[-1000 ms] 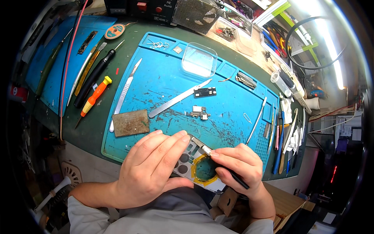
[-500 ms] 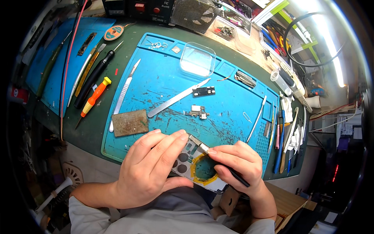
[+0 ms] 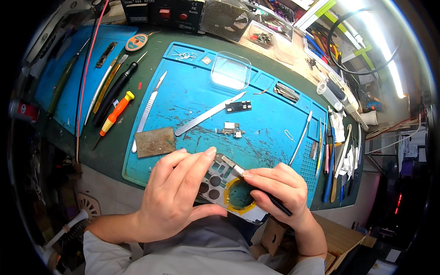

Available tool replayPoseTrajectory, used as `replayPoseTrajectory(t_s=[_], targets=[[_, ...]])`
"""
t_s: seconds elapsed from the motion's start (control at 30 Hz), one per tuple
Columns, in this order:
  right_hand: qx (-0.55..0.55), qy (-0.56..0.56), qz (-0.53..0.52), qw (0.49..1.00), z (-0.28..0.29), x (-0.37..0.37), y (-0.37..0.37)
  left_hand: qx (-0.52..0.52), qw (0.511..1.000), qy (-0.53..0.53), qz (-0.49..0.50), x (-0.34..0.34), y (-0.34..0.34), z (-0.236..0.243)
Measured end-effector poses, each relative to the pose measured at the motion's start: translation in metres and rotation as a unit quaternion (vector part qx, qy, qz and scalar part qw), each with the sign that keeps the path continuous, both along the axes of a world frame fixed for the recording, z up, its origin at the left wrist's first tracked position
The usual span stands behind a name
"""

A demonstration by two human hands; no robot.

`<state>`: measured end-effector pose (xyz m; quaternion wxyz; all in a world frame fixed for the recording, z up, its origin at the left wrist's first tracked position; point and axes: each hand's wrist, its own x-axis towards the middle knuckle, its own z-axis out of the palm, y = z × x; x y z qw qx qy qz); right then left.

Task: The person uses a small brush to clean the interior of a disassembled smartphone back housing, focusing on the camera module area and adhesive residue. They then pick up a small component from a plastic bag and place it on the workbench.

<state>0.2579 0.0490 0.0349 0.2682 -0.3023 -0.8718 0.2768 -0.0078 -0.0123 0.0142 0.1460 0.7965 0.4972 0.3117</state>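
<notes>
My left hand (image 3: 176, 195) grips a flat grey metal device frame (image 3: 220, 169) by its left end, fingers over the top edge and thumb along the lower side. Round dark discs and a large hole ringed with yellow tape (image 3: 233, 201) show on its face. In my right hand (image 3: 280, 188) is a slim black-handled tool (image 3: 277, 204), pinched near its silver end, which lies against the frame's upper edge. I cannot make out the tool's tip. A small circuit board with metal shields (image 3: 233, 129) and a black rectangular part (image 3: 238, 106) lie on the blue mat (image 3: 192, 96) beyond.
A scalpel (image 3: 151, 101), a metal spatula blade (image 3: 206, 114) and a worn metal plate (image 3: 156, 141) lie on the mat. A clear plastic box (image 3: 231, 71) stands at its back. Screwdrivers, including an orange one (image 3: 118, 112), lie left; tweezers and brushes sit right.
My left fingers have lifted and spread slightly at the frame's top edge. The tool's black handle has shifted a little left and up. The whole view has tilted slightly.
</notes>
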Motion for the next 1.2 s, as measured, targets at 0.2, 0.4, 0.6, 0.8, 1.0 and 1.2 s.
replayPoseTrajectory(t_s=[0.2,0.4,0.6,0.8,1.0,1.2], targets=[[-0.005,-0.001,0.002,1.000,-0.0003,-0.0029,0.0007,-0.010,1.000,-0.009,-0.005,-0.0006,-0.0011,-0.0030],[-0.010,-0.006,0.000,1.000,0.0021,0.0000,-0.0002,-0.007,1.000,-0.002,0.001,-0.0016,-0.0016,-0.0021],[-0.007,-0.005,0.001,1.000,0.0007,-0.0024,-0.0001,-0.011,1.000,-0.002,0.001,-0.0005,-0.0015,-0.0021],[-0.015,0.000,0.001,1.000,0.0000,-0.0036,0.0009,0.001,1.000,0.004,0.003,-0.0003,-0.0017,-0.0028],[-0.008,0.000,-0.003,1.000,-0.0002,-0.0013,-0.0001,-0.006,1.000,0.003,-0.002,-0.0010,-0.0017,-0.0024],[-0.007,-0.005,-0.004,1.000,-0.0004,-0.0060,0.0006,-0.002,1.000,0.000,0.000,0.0004,-0.0014,-0.0032]])
